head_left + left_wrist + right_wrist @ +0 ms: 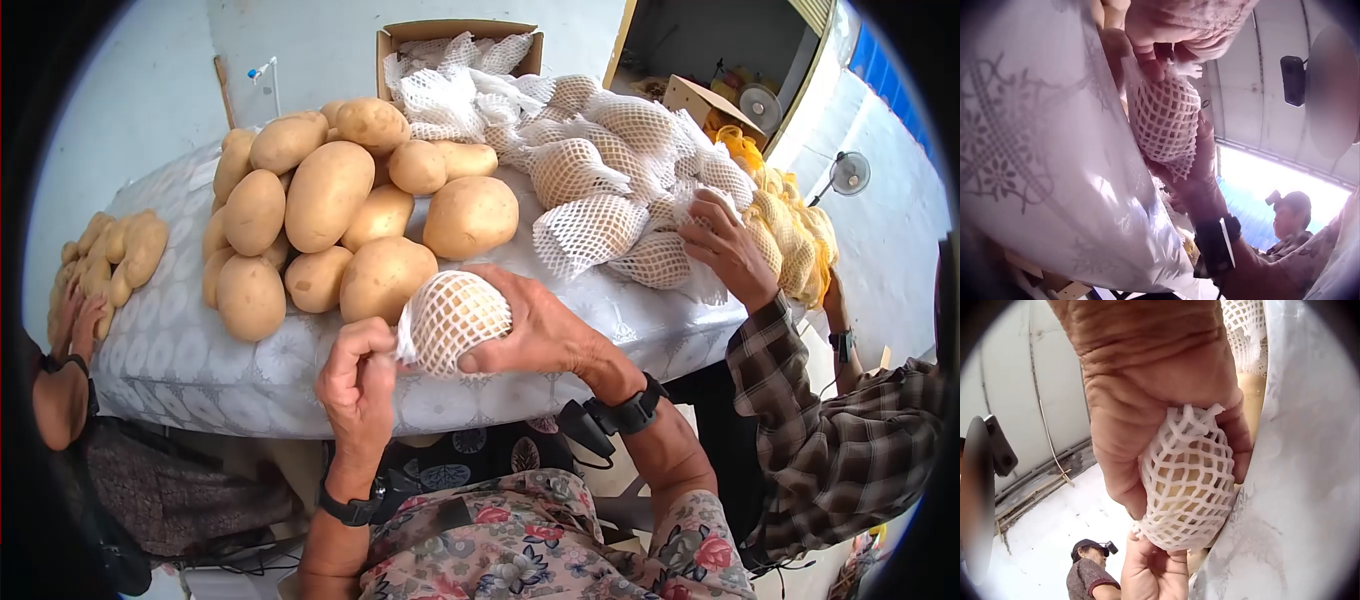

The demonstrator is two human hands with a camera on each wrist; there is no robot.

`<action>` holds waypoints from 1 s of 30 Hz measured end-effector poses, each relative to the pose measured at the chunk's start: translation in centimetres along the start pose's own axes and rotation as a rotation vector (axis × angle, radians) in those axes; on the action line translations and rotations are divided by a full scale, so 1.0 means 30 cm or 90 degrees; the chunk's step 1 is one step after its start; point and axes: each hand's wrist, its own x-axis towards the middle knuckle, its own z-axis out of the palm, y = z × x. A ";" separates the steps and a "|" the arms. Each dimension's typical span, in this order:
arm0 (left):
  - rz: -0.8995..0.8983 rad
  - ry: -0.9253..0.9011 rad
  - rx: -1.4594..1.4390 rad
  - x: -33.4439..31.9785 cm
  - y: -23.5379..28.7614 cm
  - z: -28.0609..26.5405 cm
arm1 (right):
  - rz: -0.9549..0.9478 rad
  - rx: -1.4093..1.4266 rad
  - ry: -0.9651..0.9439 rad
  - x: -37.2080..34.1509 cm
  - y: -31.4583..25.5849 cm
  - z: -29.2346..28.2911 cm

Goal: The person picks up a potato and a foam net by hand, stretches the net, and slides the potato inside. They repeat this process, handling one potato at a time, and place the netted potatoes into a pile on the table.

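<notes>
A potato in a white foam net sleeve (462, 318) is held above the table's front edge. My right hand (530, 322) grips it from the right, with the thumb in front and the fingers behind. At its left end my left hand (362, 375) pinches the gathered edge of the foam net. The left wrist view shows the pinching fingers (1157, 69) at the net's end. In the right wrist view the net (1188, 481) covers the potato, its pale skin showing through the mesh. Bare potatoes (330, 195) are piled just beyond my hands.
Several netted potatoes (590, 220) are heaped at the right, before a cardboard box (460, 30). Another person's hand (728, 250) touches that heap. More potatoes (125, 245) lie at the far left by someone's hands (80, 320). A patterned cloth covers the table (170, 350).
</notes>
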 end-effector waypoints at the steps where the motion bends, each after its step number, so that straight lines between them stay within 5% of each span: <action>1: 0.010 -0.006 0.014 0.005 0.013 0.007 | 0.022 0.024 0.000 0.000 -0.002 -0.001; 12: -0.063 -0.006 0.119 -0.015 -0.053 0.019 | 0.087 0.129 0.035 -0.014 0.016 -0.022; 15: 0.062 -0.082 0.215 0.008 -0.031 0.023 | 0.038 0.177 0.096 -0.031 0.010 -0.039; 24: 0.036 -0.125 0.160 0.009 -0.036 0.002 | -0.133 0.077 0.467 -0.158 -0.015 -0.398; 30: 0.069 -0.135 0.180 0.017 -0.039 -0.008 | -0.075 0.052 0.720 -0.219 0.018 -0.675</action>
